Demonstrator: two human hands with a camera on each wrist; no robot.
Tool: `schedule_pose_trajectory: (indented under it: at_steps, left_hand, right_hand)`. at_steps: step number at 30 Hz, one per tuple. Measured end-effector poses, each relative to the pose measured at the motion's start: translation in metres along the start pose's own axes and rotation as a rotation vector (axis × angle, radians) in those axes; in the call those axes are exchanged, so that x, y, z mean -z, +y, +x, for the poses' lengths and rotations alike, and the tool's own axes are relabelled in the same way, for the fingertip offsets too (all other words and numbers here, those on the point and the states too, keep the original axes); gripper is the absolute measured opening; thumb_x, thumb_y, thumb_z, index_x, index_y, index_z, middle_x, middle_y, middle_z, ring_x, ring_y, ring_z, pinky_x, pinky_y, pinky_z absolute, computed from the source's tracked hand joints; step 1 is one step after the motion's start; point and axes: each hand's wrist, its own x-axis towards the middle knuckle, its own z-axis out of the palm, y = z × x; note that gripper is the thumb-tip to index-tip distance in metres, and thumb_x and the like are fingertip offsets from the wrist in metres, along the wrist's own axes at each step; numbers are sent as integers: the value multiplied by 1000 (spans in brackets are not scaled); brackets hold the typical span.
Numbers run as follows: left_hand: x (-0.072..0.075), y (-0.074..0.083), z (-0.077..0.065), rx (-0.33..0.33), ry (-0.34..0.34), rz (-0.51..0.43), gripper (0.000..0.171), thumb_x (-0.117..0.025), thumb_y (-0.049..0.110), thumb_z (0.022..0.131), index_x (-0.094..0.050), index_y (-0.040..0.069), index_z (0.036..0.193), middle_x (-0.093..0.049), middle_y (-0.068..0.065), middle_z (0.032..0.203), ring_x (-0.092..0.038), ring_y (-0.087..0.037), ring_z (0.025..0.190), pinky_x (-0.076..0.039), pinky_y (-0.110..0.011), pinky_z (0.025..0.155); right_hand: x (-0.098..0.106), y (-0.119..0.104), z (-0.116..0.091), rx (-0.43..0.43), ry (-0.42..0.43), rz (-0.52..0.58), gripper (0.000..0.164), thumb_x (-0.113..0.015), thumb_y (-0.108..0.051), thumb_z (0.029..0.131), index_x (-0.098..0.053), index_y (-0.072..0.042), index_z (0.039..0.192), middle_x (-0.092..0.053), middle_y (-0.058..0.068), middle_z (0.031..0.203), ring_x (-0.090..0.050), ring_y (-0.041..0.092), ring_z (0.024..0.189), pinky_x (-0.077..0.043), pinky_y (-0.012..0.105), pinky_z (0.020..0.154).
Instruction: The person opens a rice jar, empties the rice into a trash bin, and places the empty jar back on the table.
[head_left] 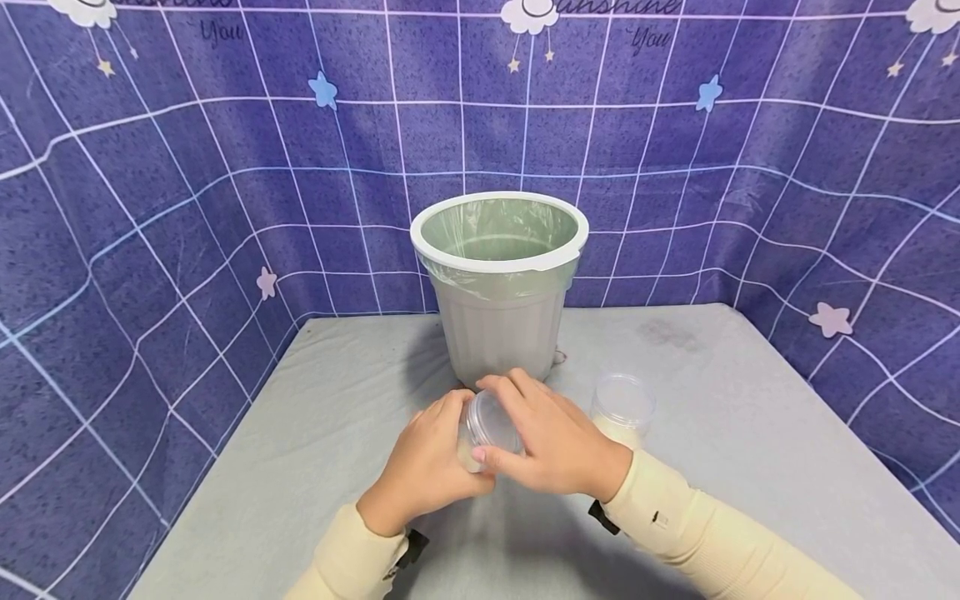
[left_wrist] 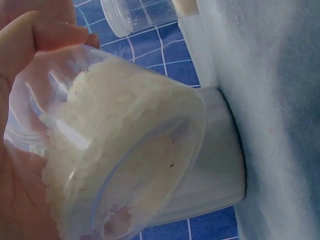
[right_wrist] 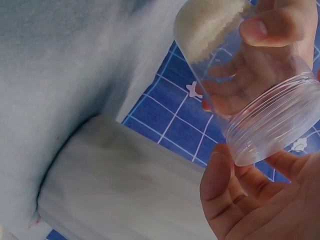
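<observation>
A clear plastic jar with pale, rice-like grains leans sideways between my hands, low in front of a bin. My left hand grips the body of the jar, its thumb and fingers curled round the side. My right hand holds the clear ridged lid at the jar's mouth, thumb on the near edge and fingers over the far edge. In the right wrist view the grains are heaped toward the jar's base, away from the lid.
A grey bin with a white rim and a greenish plastic liner stands just beyond my hands. A second clear jar with pale contents is upright by my right wrist. Purple gridded cloth encloses the grey-covered table.
</observation>
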Motion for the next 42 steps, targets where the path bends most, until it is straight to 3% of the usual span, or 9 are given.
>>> schedule_pose_trajectory:
  at_steps: [11, 24, 33, 42]
  left_hand:
    - [4, -7, -1, -2, -59, -109, 82, -87, 35, 58, -56, 16, 131, -65, 9, 113, -62, -8, 95, -54, -30, 82]
    - [10, -10, -2, 20, -145, -212, 85, -87, 35, 63, -50, 24, 139, -64, 10, 115, -62, -4, 96, -54, -28, 83]
    - [10, -13, -3, 27, -161, -211, 85, -90, 33, 57, -51, 32, 133, -62, 19, 108, -61, -2, 91, -52, -25, 77]
    - [10, -15, -3, 15, -168, -228, 87, -90, 31, 57, -51, 33, 134, -63, 19, 108, -62, -3, 91, -52, -25, 76]
  right_hand:
    - [1, 3, 0, 76, 6, -22, 70, -67, -56, 88, -49, -24, 147, -56, -6, 127, -55, 7, 105, -54, 31, 76]
    - [6, 3, 3, 204, 20, 36, 72, -73, -50, 83, -52, -23, 146, -54, -5, 131, -54, 7, 114, -53, 30, 84]
    - [6, 4, 2, 251, 7, 47, 74, -76, -43, 78, -53, -22, 145, -50, -5, 137, -51, 10, 123, -55, 31, 85]
    - [6, 4, 3, 294, 22, 35, 76, -77, -39, 74, -54, -21, 144, -51, -3, 137, -51, 13, 121, -55, 34, 85]
